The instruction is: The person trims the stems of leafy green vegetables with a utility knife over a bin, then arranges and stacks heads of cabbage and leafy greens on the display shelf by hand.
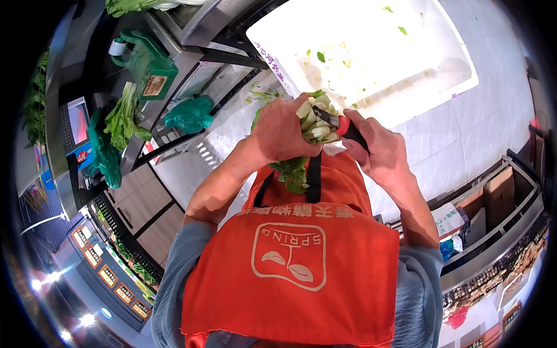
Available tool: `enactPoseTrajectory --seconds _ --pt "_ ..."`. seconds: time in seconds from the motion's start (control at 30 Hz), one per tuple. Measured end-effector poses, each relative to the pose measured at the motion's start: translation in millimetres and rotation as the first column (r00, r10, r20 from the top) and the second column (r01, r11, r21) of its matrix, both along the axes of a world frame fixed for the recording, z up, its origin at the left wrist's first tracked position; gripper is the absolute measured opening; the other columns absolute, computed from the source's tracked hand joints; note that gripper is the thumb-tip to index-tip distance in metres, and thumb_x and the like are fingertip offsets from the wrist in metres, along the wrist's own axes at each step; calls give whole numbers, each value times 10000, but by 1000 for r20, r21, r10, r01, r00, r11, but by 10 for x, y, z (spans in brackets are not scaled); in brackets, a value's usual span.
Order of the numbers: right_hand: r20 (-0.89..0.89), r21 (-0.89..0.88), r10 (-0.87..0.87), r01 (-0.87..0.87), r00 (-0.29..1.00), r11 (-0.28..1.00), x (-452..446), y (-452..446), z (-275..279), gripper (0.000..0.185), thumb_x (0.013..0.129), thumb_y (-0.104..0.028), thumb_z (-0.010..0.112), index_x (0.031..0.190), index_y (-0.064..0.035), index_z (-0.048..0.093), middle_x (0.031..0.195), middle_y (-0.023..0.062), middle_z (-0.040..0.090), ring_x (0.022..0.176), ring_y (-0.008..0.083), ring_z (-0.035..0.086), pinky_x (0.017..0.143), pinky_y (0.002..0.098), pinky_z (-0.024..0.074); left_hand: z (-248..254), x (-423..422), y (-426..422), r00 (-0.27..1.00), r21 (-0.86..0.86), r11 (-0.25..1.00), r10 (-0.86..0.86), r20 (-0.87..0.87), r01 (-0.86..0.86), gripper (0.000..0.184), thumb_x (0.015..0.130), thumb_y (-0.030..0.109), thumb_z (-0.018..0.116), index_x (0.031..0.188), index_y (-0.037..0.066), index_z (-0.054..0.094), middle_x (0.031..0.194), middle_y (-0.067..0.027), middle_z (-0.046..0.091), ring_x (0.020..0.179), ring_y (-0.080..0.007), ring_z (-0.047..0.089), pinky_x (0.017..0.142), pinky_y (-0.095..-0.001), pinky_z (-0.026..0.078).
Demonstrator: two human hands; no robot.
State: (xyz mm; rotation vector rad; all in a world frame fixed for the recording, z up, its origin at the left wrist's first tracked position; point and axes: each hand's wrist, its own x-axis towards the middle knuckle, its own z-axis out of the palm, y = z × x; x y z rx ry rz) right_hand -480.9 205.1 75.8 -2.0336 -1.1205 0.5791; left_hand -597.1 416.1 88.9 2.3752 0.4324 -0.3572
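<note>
A bunch of leafy greens (318, 129) is held in front of my red apron, its pale cut stem ends turned up and its leaves hanging below. My left hand (284, 129) is closed around the bunch. In my right hand (380, 145) is a knife (352, 131) with a red and black handle. Its blade lies against the stem ends, partly hidden among them. Both hands are near the lower edge of a white bin (348, 108) that has leaf scraps inside.
A green tape dispenser (152, 66), green plastic bags (190, 115) and loose greens (123, 119) are at the left. Some leaves lie near the bin's left side. A metal rack (499, 203) with boards and a box stands at the right.
</note>
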Motion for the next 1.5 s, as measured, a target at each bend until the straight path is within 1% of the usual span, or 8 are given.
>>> enactPoseTrajectory --seconds 0.13,0.23,0.5,0.8,0.93,1.1,1.33,1.5 --pt "-12 42 -69 69 998 997 -17 -14 -163 426 928 -336 711 1275 -98 641 922 136 707 741 304 707 634 394 555 16 65 2 999 -60 998 -24 39 26 762 616 340 868 1266 54 594 926 -181 709 881 -403 691 780 -460 555" --pt "-269 -323 -303 211 914 923 121 -161 -538 349 997 -292 625 1291 -103 635 964 176 731 791 327 714 680 380 559 13 23 -67 994 4 1000 -26 102 26 748 625 333 864 1262 49 594 941 -181 709 887 -409 687 788 -465 554" --pt "-207 137 -111 141 972 980 15 -70 -227 398 948 -248 686 1281 -38 626 1037 183 721 827 348 729 680 381 580 -150 89 -29 972 10 1000 21 234 -24 616 584 297 864 1101 65 622 850 -154 707 834 -390 679 797 -468 522" --pt "-90 32 -28 31 996 999 99 -26 -270 408 959 -327 669 1275 -70 643 1002 178 727 771 351 713 663 394 578 -112 93 31 991 -255 967 39 129 -5 689 591 276 878 1191 61 618 920 -157 711 923 -380 676 820 -451 536" --pt "-232 -259 -301 240 925 936 119 -152 -852 375 1017 -332 582 1250 -49 659 853 203 717 768 333 713 695 414 564 -129 56 3 986 -375 927 51 161 13 700 605 303 885 1207 68 616 954 -163 716 920 -383 689 815 -438 553" --pt "-410 -149 -330 294 851 944 77 -303 -917 438 1037 -392 554 1287 -42 638 850 209 702 771 327 701 717 364 535 -252 75 82 984 -342 934 145 107 -101 706 629 310 877 1220 59 583 970 -176 715 941 -394 692 823 -453 558" --pt "-263 132 -167 207 950 969 -54 -115 -292 464 1026 -408 571 1332 -61 606 954 179 705 808 314 715 718 363 557 -342 106 82 967 -221 964 187 174 -146 710 616 302 883 1193 36 566 961 -191 713 918 -410 690 792 -471 553" --pt "-37 59 -19 21 999 998 -161 -24 -65 550 867 -375 744 1325 -99 619 823 113 607 689 307 657 594 406 541 -353 65 97 958 -201 959 234 164 -200 713 578 280 882 1171 38 567 904 -189 717 905 -417 694 787 -481 548"
